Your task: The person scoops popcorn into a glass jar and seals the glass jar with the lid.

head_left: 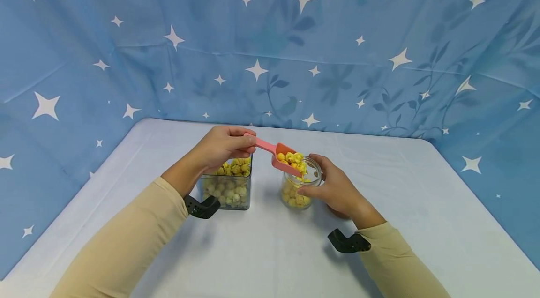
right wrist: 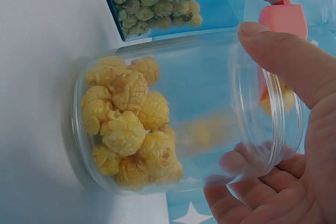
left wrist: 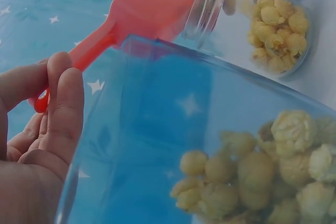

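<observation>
In the head view my left hand (head_left: 225, 148) pinches the handle of a pink scoop (head_left: 264, 145) heaped with yellow popcorn (head_left: 293, 161). The scoop tilts down to the right, its front edge over the mouth of a clear jar (head_left: 283, 195). My right hand (head_left: 335, 185) grips the jar near its rim, thumb on one side and fingers on the other. Popcorn (right wrist: 128, 124) fills the jar's lower part in the right wrist view. Below my left hand stands a clear square container (head_left: 228, 181), also with popcorn inside.
A reddish-brown round thing (head_left: 339, 212) lies behind my right hand, mostly covered by it. A white cloth (head_left: 270, 256) covers the table, and a blue curtain (head_left: 270, 31) with white stars hangs behind its far edge. Dark wrist straps (head_left: 202, 206) are on both forearms.
</observation>
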A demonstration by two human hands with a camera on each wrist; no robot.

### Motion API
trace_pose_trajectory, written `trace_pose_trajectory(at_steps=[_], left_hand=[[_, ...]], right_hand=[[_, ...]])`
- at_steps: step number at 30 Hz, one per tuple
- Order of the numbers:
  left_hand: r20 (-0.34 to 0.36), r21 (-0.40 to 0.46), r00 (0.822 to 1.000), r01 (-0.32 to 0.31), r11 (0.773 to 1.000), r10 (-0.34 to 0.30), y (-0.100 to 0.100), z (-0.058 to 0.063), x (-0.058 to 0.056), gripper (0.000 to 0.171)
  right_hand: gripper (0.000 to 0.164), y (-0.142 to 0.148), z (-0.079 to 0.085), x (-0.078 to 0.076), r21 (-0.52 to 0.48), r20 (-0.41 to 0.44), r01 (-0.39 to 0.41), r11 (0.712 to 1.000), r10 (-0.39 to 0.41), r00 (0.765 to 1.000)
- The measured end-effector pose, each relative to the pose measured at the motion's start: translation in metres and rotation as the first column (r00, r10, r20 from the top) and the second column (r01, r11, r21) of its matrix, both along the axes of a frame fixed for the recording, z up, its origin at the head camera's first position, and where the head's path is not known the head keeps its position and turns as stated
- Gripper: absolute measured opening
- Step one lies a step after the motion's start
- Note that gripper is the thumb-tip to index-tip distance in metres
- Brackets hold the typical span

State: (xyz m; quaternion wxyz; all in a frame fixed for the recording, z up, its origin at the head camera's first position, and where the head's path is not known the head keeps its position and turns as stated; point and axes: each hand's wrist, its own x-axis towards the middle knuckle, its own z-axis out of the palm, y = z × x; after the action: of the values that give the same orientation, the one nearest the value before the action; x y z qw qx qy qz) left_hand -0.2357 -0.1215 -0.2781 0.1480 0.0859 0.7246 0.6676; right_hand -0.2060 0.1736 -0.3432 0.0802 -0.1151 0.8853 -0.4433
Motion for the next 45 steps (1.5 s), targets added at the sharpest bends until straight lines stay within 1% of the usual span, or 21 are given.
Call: trace_pose_trajectory(at_steps=[5, 9, 15, 20, 26, 33, 38, 40, 45], left_hand=[[-0.002, -0.007, 1.0, -0.007, 1.0, 0.007, 0.001, 0.003, 0.0, 0.035], [-0.008, -0.013, 1.0, -0.012, 1.0, 0.012, 0.0, 0.003, -0.001, 0.036], [-0.009, -0.016, 1.0, -0.028, 0.999, 0.027, 0.0, 0.004, -0.001, 0.035], [-0.009, -0.021, 0.999, -0.033, 0.999, 0.032, -0.002, 0.007, 0.0, 0.036], [-0.009, -0.005, 0.999, -0.031, 1.0, 0.031, -0.008, 0.009, 0.001, 0.038], [-0.03, 0.004, 0.999, -0.034, 0.999, 0.034, -0.026, 0.015, 0.003, 0.039], [-0.049, -0.001, 0.998, -0.031, 1.0, 0.031, -0.045, 0.019, 0.007, 0.041], [-0.055, -0.002, 0.998, -0.024, 1.0, 0.023, -0.052, 0.021, 0.01, 0.042], [-0.07, -0.005, 0.997, -0.016, 1.0, 0.016, -0.072, 0.025, 0.017, 0.046]], right_hand=[[0.101, 0.0, -0.001, 0.0, 0.006, -0.018, -0.008, 1.0, 0.008, 1.0], [0.101, 0.0, -0.001, -0.001, 0.0, -0.031, -0.016, 1.0, 0.016, 0.999], [0.101, 0.0, -0.001, -0.001, 0.016, -0.052, -0.02, 1.0, 0.021, 0.998], [0.101, 0.0, 0.0, -0.001, 0.013, -0.054, -0.018, 1.0, 0.018, 0.998], [0.101, 0.0, 0.0, -0.001, 0.006, -0.045, -0.016, 1.0, 0.016, 0.999], [0.104, 0.001, 0.007, -0.001, -0.022, -0.044, -0.038, 0.999, 0.037, 0.998], [0.102, 0.001, 0.019, -0.006, -0.035, -0.095, -0.063, 0.997, 0.059, 0.994], [0.1, 0.0, 0.024, -0.008, -0.023, -0.122, -0.079, 0.997, 0.075, 0.99], [0.097, -0.012, 0.037, -0.011, -0.015, -0.159, -0.128, 0.992, 0.124, 0.98]])
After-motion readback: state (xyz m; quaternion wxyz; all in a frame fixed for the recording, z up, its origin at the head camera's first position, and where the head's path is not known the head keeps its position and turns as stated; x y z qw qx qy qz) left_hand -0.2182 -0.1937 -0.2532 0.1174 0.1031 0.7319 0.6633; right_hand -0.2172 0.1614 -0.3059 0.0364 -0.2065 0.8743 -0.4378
